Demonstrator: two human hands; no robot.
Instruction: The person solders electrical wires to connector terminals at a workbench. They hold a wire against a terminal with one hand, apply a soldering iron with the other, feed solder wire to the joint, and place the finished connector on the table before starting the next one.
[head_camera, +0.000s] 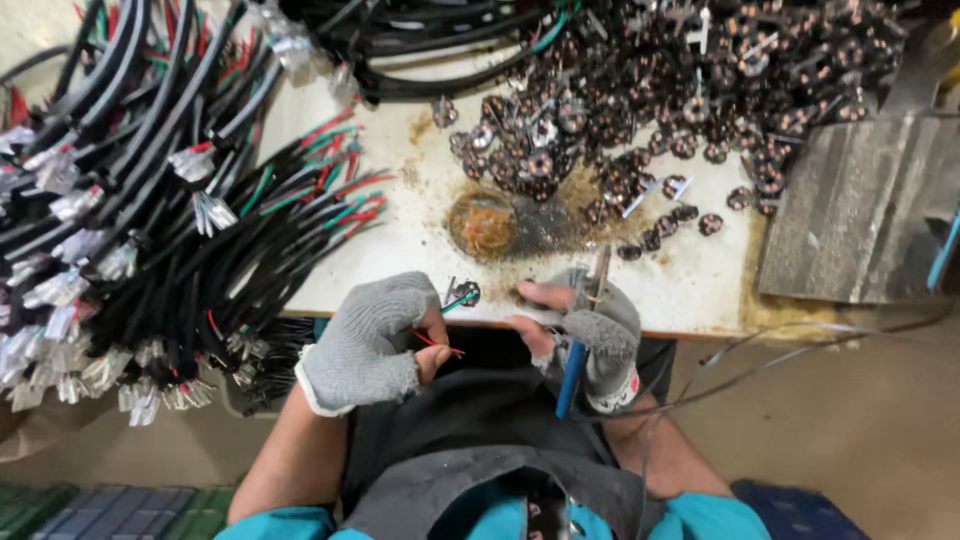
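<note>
My left hand (372, 338), in a grey fingerless glove, pinches thin red and green wires (447, 322) at the table's front edge. These wires run to a small round wound coil (465, 293) lying on the white table (420, 250). My right hand (588, 335), also in a grey fingerless glove, grips a soldering iron with a blue handle (571, 372). The iron's metal tip (600, 272) points up, away from me, to the right of the coil.
A big bundle of black cables (150, 200) with red and green leads and clear sleeves covers the left. A heap of small wound coils (680, 90) fills the far right. A brown burnt patch (485, 225) marks the table. A grey worn board (865, 205) lies at right.
</note>
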